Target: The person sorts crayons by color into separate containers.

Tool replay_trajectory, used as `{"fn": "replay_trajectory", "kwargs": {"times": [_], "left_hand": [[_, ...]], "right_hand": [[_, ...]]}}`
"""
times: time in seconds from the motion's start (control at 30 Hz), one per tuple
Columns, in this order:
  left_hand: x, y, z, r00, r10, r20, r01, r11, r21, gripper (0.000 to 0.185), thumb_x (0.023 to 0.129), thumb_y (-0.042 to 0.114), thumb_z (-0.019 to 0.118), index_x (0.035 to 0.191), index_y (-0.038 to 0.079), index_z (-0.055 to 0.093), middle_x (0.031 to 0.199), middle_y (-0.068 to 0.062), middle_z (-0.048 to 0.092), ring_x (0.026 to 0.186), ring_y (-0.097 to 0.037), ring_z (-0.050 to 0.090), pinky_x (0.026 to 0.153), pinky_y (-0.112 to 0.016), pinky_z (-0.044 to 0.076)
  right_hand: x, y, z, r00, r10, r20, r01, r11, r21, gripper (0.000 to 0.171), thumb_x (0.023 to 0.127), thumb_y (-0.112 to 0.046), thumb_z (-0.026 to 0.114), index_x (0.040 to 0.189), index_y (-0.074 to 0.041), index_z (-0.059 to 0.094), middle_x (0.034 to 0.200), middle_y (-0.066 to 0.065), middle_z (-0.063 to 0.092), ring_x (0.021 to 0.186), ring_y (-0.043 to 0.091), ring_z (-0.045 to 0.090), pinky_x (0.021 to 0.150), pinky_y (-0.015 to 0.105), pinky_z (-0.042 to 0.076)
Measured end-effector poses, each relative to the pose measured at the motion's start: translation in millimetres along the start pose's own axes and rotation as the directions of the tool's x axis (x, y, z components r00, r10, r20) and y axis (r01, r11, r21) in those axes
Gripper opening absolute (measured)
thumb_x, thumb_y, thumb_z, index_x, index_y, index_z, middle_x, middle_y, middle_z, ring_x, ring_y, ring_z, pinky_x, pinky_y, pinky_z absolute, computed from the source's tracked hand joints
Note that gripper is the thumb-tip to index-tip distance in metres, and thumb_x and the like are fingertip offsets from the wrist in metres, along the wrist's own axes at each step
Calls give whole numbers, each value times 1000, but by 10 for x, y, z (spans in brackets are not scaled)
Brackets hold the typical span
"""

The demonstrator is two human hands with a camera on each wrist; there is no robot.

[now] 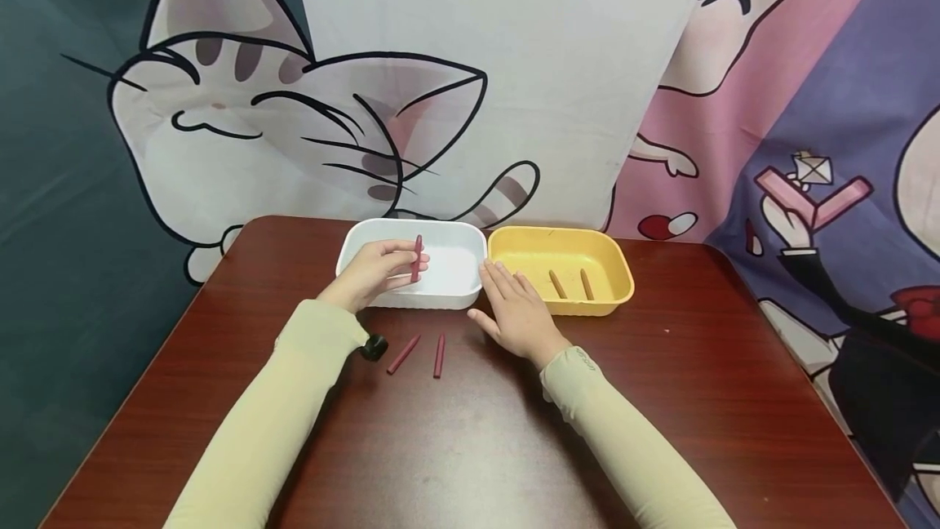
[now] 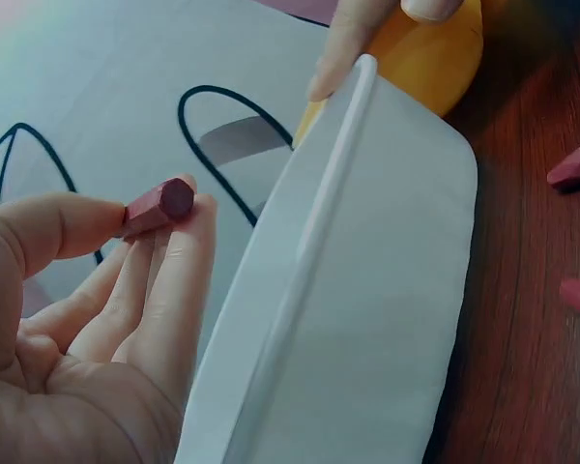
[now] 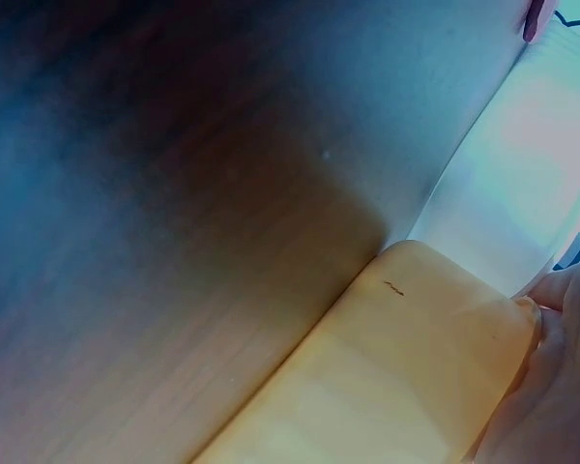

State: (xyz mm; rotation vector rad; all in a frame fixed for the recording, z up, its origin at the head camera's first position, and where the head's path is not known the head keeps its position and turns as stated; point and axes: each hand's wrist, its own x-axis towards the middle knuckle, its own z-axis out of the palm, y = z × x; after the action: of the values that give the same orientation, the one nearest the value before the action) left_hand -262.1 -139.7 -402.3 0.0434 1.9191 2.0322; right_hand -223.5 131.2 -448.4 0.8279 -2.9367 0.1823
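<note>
I had the left hand (image 1: 370, 271) pinching a red crayon (image 1: 417, 258) above the white tray (image 1: 457, 264), long axis crosswise to its fingers; the right hand (image 1: 518, 313), straight-fingered, touched the yellow tray (image 1: 589, 308).

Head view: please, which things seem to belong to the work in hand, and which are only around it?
Seem to belong:
- red crayon, pinched by the left hand
- two red crayons on the table
- white tray
- yellow tray with two brownish crayons
- right hand, at the trays' neighbouring rims

Seem only around:
- table
- cartoon backdrop
</note>
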Motion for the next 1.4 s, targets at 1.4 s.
{"fn": "replay_trajectory", "kwargs": {"times": [1.4], "left_hand": [[493,-223,488,987,4,-160,49,944,325,29,98,8,51,119,-8,64,99,-14,71,80,-11,69,72,-25,61]], "right_hand": [[-9,-20,-31,1000,-9,-8,9,1000,-14,75,106,-51,45,160,-3,25,167,12,22,155,28,18,124,50,18]]}}
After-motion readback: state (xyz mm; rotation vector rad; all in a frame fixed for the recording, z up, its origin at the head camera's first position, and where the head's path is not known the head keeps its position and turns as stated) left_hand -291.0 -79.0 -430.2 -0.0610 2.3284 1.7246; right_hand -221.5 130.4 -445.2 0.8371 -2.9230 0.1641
